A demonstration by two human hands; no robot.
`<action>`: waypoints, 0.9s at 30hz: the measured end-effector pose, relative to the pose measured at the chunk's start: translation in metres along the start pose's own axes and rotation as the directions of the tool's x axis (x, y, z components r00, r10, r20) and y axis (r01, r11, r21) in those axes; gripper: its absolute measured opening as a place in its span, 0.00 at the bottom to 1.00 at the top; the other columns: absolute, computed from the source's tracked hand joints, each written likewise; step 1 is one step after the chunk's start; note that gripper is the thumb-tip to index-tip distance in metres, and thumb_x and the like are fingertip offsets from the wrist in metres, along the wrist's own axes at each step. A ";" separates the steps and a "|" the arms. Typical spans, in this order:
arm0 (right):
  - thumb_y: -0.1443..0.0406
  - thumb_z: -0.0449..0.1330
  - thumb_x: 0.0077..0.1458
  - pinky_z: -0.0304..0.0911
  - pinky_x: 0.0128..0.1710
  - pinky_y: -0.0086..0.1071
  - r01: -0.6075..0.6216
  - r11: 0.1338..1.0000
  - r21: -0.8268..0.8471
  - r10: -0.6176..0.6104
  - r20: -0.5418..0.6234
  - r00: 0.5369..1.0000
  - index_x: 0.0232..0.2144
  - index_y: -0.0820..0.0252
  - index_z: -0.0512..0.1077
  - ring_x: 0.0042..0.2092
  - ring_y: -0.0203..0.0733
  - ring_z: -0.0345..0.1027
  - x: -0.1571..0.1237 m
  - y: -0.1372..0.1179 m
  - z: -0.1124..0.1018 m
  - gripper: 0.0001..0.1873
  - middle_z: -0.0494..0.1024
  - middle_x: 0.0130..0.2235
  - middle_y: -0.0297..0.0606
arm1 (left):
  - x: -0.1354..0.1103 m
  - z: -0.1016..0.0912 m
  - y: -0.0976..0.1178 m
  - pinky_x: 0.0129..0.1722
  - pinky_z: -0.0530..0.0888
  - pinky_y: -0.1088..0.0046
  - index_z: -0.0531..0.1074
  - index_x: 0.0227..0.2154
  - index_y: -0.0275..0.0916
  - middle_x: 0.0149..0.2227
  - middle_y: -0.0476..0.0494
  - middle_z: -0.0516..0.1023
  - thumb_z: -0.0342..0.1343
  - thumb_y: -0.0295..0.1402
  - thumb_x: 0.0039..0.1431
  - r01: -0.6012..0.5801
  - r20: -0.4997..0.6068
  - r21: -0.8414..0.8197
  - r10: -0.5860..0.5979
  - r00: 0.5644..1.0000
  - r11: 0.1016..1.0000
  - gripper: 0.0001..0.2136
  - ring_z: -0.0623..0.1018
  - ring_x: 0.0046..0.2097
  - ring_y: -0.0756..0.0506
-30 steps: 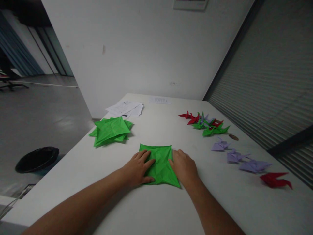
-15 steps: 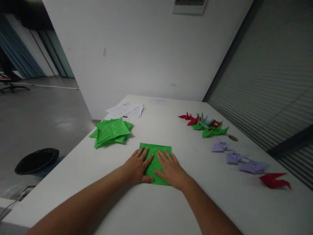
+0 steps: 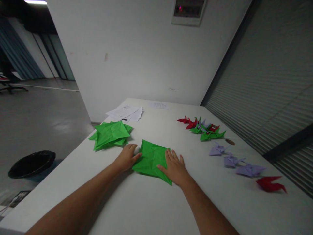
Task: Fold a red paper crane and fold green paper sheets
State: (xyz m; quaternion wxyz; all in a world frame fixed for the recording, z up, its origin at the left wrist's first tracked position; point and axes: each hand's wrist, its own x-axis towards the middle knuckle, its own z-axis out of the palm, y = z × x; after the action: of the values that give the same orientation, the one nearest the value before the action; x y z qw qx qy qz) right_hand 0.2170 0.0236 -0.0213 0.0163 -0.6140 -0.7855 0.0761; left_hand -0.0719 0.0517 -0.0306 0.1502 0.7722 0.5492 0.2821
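Note:
A creased green sheet of origami paper (image 3: 151,158) lies on the white table, turned a little askew. My right hand (image 3: 175,167) rests on its right edge with the fingers outstretched. At the sheet's left edge is my left hand (image 3: 127,157), its fingers extended and the thumb at the paper's border; whether it presses on the sheet I cannot tell. Farther left, beyond my left hand, a pile of green paper sheets (image 3: 111,133) lies with corners sticking out at several angles.
Folded paper cranes (image 3: 207,129) in red, green and purple cluster at the back right. Purple cranes (image 3: 231,160) and a red crane (image 3: 270,183) line the right side. Printed papers (image 3: 124,112) lie at the back left. A black-lined bin (image 3: 31,164) stands on the floor at left.
My left hand has slid left off the middle of the green sheet, and my right hand has shifted slightly right. The sheet looks wider and has turned askew.

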 end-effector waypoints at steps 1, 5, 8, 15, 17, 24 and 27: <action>0.40 0.46 0.66 0.32 0.70 0.66 -0.003 1.000 0.002 0.003 -0.010 1.000 0.74 0.68 0.47 0.76 0.62 0.35 0.000 0.000 0.001 0.48 0.44 0.75 0.56 | 0.001 0.000 0.003 0.63 0.66 0.50 0.73 0.57 0.37 0.59 0.28 0.75 0.56 0.43 0.64 0.006 -0.021 -0.081 -0.007 1.000 0.997 0.22 0.72 0.62 0.31; 0.41 0.45 0.67 0.33 0.70 0.64 -0.017 0.999 0.029 0.018 -0.030 0.999 0.74 0.68 0.48 0.76 0.61 0.34 0.003 0.004 0.004 0.47 0.46 0.75 0.55 | -0.001 0.003 0.021 0.46 0.75 0.63 0.79 0.49 0.42 0.44 0.39 0.82 0.63 0.32 0.51 0.027 -0.017 -0.320 -0.034 0.999 0.947 0.20 0.80 0.42 0.39; 0.44 0.44 0.68 0.39 0.71 0.60 -0.059 0.993 0.106 0.064 -0.043 0.997 0.74 0.68 0.47 0.76 0.60 0.35 0.008 0.014 0.007 0.45 0.46 0.75 0.54 | -0.002 0.004 0.036 0.31 0.69 0.71 0.82 0.43 0.45 0.27 0.49 0.79 0.62 0.27 0.46 0.093 0.035 -0.423 -0.087 0.996 0.901 0.19 0.75 0.28 0.45; 0.47 0.47 0.68 0.44 0.72 0.53 -0.100 0.965 0.243 0.148 -0.188 0.971 0.70 0.76 0.58 0.75 0.62 0.40 0.019 0.047 0.005 0.42 0.55 0.72 0.60 | 0.019 -0.065 0.040 0.30 0.70 0.69 0.83 0.34 0.43 0.26 0.46 0.80 0.63 0.34 0.47 0.098 -0.263 -0.361 -0.202 0.943 0.927 0.10 0.76 0.27 0.42; 0.48 0.48 0.68 0.43 0.72 0.52 -0.122 0.962 0.243 0.171 -0.192 0.966 0.66 0.75 0.64 0.75 0.62 0.43 0.021 0.052 0.004 0.39 0.60 0.71 0.61 | 0.026 -0.095 0.025 0.32 0.72 0.67 0.82 0.36 0.42 0.30 0.45 0.82 0.62 0.36 0.49 0.176 -0.342 -0.296 -0.276 0.898 0.939 0.11 0.77 0.29 0.41; 0.52 0.51 0.67 0.43 0.73 0.52 0.008 0.977 0.211 0.061 -0.317 0.946 0.55 0.67 0.75 0.69 0.57 0.58 0.021 0.052 0.010 0.28 0.73 0.61 0.56 | 0.029 -0.152 -0.055 0.35 0.73 0.66 0.80 0.44 0.38 0.36 0.40 0.83 0.57 0.39 0.54 0.445 -0.462 -0.114 -0.444 0.768 0.888 0.17 0.79 0.33 0.39; 0.54 0.57 0.64 0.49 0.71 0.50 -0.010 0.979 0.202 0.079 -0.338 0.938 0.54 0.64 0.75 0.66 0.56 0.63 0.023 0.058 0.003 0.24 0.76 0.59 0.53 | 0.026 -0.153 -0.075 0.41 0.75 0.63 0.79 0.45 0.36 0.39 0.36 0.81 0.57 0.37 0.55 0.484 -0.454 0.019 -0.424 0.784 0.875 0.17 0.79 0.38 0.37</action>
State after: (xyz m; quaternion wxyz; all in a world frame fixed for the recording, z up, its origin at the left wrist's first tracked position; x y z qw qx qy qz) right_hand 0.2665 0.0594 -0.0338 0.2126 -0.6307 -0.7449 0.0456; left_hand -0.2148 0.0909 0.0573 0.0348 0.5420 0.7561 0.3652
